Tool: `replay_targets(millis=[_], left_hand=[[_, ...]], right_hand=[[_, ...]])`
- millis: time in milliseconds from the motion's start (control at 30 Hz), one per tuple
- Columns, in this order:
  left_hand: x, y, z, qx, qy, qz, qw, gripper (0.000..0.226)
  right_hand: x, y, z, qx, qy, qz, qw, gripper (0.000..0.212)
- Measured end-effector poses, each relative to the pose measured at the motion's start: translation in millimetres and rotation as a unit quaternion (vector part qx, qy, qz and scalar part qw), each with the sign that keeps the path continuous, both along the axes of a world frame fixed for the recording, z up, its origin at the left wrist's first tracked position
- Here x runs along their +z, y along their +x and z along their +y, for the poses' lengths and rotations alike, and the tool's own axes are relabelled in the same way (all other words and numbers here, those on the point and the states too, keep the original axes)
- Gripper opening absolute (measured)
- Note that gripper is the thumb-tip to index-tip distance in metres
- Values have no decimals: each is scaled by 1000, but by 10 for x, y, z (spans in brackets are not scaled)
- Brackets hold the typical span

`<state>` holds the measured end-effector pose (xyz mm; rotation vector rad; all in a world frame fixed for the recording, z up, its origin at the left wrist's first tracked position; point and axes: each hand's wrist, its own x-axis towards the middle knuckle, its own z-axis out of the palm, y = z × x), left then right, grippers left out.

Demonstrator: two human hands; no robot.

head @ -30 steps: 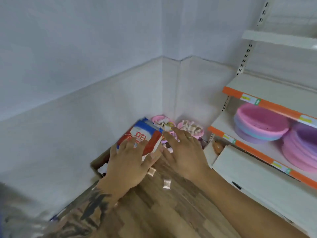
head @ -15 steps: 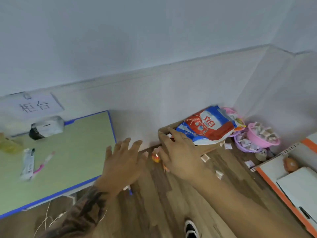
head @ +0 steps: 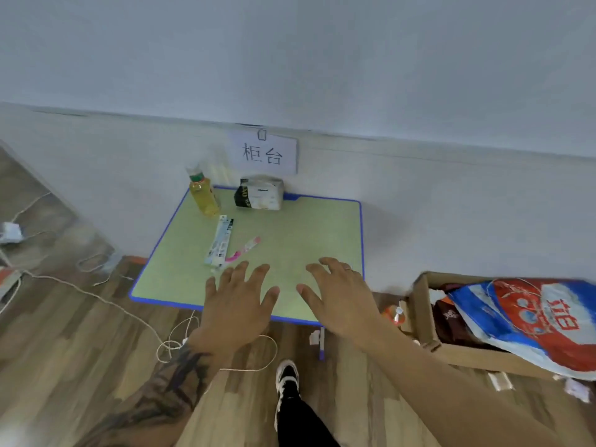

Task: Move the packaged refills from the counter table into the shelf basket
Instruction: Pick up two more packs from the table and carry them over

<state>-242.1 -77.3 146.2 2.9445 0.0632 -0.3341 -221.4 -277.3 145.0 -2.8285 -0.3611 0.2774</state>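
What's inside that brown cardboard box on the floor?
A big red, white and blue plastic bag lies across the brown cardboard box, sticking out over its rim. Something dark maroon shows beneath it. The bag covers whatever else is inside.

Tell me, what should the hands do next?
Probably the left hand should reach forward to the long white refill packet on the green table. Both hands, the right hand too, hover open and hold nothing, and the packet lies just beyond the left fingers.
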Motion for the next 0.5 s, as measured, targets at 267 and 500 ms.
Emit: replay_targets(millis=[267, 500], left_hand=[[-539, 833, 927, 40, 26, 0, 999, 59], [-1025, 1419, 1387, 40, 25, 34, 998, 58]], right_hand=[[-498, 1016, 1114, 33, 57, 70, 995, 42], [-1072, 1548, 1738, -71, 37, 201, 976, 41]])
